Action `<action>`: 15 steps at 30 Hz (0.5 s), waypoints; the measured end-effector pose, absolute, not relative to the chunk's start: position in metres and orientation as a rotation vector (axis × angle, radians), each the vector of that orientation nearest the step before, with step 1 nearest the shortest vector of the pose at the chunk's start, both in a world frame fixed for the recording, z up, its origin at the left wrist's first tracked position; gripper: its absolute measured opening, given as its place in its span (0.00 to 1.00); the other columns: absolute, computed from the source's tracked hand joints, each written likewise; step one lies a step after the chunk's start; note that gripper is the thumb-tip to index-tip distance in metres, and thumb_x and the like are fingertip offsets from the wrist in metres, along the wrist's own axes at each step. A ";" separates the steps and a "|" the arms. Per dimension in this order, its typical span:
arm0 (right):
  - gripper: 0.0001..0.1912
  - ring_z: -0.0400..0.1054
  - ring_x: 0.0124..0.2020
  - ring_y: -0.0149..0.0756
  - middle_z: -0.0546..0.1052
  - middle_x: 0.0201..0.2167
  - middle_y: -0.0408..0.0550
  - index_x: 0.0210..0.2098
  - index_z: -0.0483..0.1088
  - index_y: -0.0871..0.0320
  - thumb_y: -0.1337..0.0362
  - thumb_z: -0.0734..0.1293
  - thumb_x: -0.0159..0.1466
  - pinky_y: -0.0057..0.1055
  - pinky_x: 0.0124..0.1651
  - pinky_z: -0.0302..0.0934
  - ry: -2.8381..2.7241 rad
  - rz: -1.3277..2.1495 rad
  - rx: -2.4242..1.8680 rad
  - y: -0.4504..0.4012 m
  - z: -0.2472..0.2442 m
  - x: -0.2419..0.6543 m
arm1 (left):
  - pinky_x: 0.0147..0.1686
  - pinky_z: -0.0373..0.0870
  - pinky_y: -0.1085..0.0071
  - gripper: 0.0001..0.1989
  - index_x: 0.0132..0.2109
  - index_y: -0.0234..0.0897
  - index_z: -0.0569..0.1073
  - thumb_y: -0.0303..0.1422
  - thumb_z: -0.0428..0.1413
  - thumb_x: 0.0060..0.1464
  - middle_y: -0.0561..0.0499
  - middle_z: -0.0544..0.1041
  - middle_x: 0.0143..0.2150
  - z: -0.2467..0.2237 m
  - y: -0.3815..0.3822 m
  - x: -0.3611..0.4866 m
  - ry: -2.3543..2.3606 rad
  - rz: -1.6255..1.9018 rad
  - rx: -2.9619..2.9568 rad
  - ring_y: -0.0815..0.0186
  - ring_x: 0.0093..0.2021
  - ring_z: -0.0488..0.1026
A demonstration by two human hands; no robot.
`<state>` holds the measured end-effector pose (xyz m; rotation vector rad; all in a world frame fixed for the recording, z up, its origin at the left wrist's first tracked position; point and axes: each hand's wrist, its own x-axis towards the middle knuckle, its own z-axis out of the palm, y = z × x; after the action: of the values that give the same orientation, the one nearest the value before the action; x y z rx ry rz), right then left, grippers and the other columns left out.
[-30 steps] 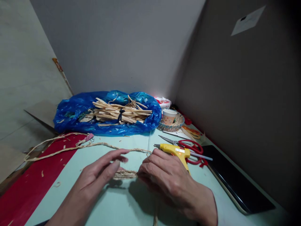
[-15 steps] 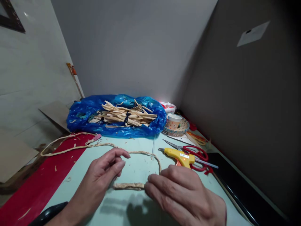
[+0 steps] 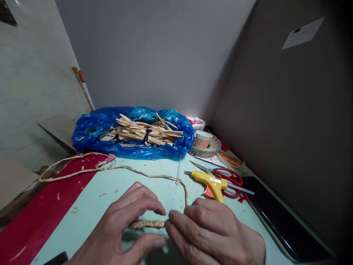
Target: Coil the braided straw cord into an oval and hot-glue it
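My right hand (image 3: 211, 232) is closed on a short, stiff-looking wrapped piece of straw cord (image 3: 150, 223), which sticks out to the left from its fingertips. Around the exposed end, my left hand (image 3: 129, 224) is open, thumb below and fingers above, with a gap between them. From behind my right hand a long thin straw cord (image 3: 154, 175) runs back and curves left across the table, looping over the red strip. A pink clip (image 3: 110, 158) sits on the cord at the left. What lies inside my right hand is hidden.
A yellow glue gun (image 3: 211, 181) and red-handled scissors (image 3: 228, 176) lie right of centre. Behind are a blue plastic bag (image 3: 91, 143) with a tied straw bundle (image 3: 149, 134), and a paper cup (image 3: 203, 140) on a woven basket (image 3: 217, 146). A black flat object (image 3: 278, 217) borders the right.
My left hand has come down and right, its thumb and fingers spreading around the wrapped piece. My right hand keeps its hold. The view has shifted slightly.
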<state>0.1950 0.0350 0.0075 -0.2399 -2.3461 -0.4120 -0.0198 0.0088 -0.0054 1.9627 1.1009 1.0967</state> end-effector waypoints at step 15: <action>0.07 0.73 0.30 0.36 0.83 0.33 0.48 0.41 0.78 0.52 0.58 0.69 0.68 0.31 0.26 0.68 -2.348 -0.318 -0.476 0.023 -0.006 0.188 | 0.37 0.69 0.66 0.18 0.40 0.48 0.78 0.19 0.60 0.49 0.53 0.78 0.32 -0.012 0.003 -0.017 1.011 1.395 2.184 0.60 0.35 0.71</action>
<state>0.1879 0.0229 -0.0059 -0.4764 -2.3483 -0.3180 -0.0168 0.0032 -0.0122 2.1838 1.0108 1.3946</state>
